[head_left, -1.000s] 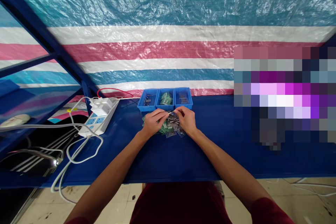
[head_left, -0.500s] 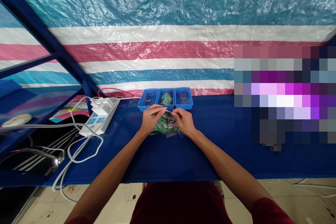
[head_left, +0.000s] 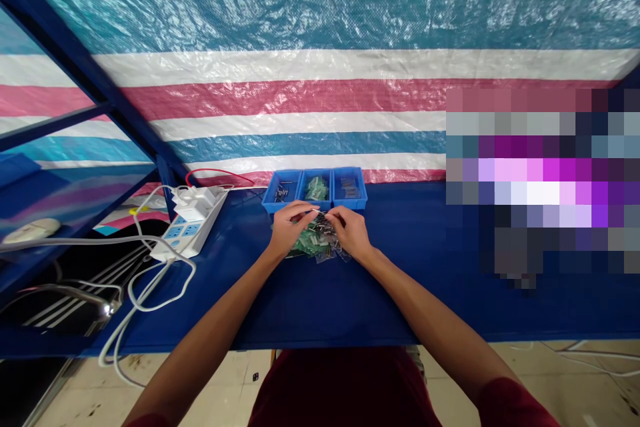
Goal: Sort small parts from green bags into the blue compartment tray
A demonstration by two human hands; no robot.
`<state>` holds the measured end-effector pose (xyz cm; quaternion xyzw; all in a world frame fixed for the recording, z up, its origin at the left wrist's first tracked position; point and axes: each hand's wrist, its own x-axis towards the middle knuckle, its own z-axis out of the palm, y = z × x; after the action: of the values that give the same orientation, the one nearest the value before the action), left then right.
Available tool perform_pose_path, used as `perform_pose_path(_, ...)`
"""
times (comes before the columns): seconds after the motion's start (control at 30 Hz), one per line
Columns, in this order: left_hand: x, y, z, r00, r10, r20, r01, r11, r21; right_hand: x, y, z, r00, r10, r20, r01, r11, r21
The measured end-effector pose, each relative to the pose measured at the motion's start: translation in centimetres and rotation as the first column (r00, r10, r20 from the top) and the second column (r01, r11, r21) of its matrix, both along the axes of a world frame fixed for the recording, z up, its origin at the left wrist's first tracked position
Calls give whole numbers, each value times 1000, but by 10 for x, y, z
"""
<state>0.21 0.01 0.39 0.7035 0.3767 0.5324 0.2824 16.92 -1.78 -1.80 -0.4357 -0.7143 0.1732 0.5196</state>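
Note:
My left hand and my right hand meet over a heap of small green and grey parts in clear bags on the blue table. Both hands pinch, fingertips almost touching, with a thin pale piece between them. What that piece is I cannot make out. Just beyond the hands stand three blue bins side by side, each with small parts inside.
A white power strip with plugs and white cables lies at the left of the table. A red wire runs along the striped tarp wall. A blurred-out patch covers the right side. The table's front edge is close to my body.
My hands have drawn slightly closer together above the heap and shifted a little toward the bins. Nothing else has moved.

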Motion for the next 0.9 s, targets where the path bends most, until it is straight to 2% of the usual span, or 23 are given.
perform_pose_path(0.3, 0, -4, 1, 995, -57, 77, 66, 992, -111, 2, -2, 1, 997, -78, 2, 78, 995, -64)
perform_pose_path(0.43, -2, -3, -3, 994, -63, -91, 58, 997, -59, 2, -2, 1, 996, -85, -9, 85, 995, -55)
perform_pose_path(0.57, -2, -2, -5, 962, 5, -272, 7, 999, 44, 2, -2, 2, 996, -92, -16, 91, 995, -48)
perform_pose_path(0.63, -3, -1, -6, 951, 28, -308, -4, 997, 78, 3, -3, 2, 995, -97, -21, 96, 994, -48)
perform_pose_path(0.8, -3, 1, -8, 972, 88, -217, -78, 996, 53, 3, -2, 3, 996, -84, -28, 82, 995, -58)
perform_pose_path(0.9, -3, 1, -8, 979, 88, -182, -81, 996, 47, 3, -2, 3, 997, -76, -19, 75, 996, -47)
